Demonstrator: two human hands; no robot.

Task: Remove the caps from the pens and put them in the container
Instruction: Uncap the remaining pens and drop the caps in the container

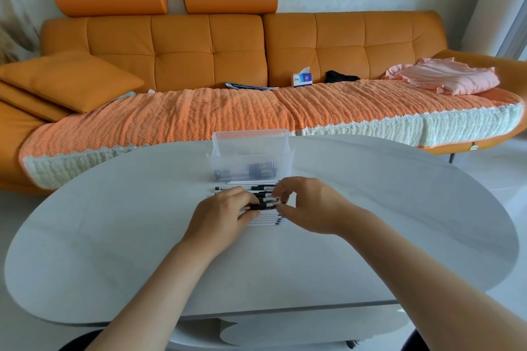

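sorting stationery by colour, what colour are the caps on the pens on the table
The caps are black, on white pens; clearest in the head view.

One container [251, 161], two hands [225, 214] [310, 205], one row of pens [256, 188].

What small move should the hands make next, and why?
Probably pull the hands apart to uncap the pen. The left hand grips it over the row, the right hand seems to pinch its end, and the container waits just behind.
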